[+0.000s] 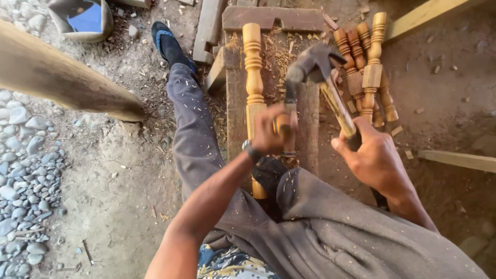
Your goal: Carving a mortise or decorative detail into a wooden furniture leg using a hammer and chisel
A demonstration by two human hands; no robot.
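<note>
Bare dirt floor (124,170) strewn with wood chips, with grey gravel (26,170) at the left edge and a rough wooden post (62,77) slanting across the upper left. A low table (307,129) of dark planks lies along the near–far line in front of the seated person. On it rests a turned wooden spindle (252,62), long axis running near to far, its rounded end pointing far and its square near end passing under the left hand (268,132). That hand is closed around a chisel (288,111) held upright just right of the spindle. The right hand (373,155) is clenched on the handle of a hammer (318,64), whose head hangs above the chisel's top. Finished spindles (364,67) lie heaped at far right, well apart from the hands.
</note>
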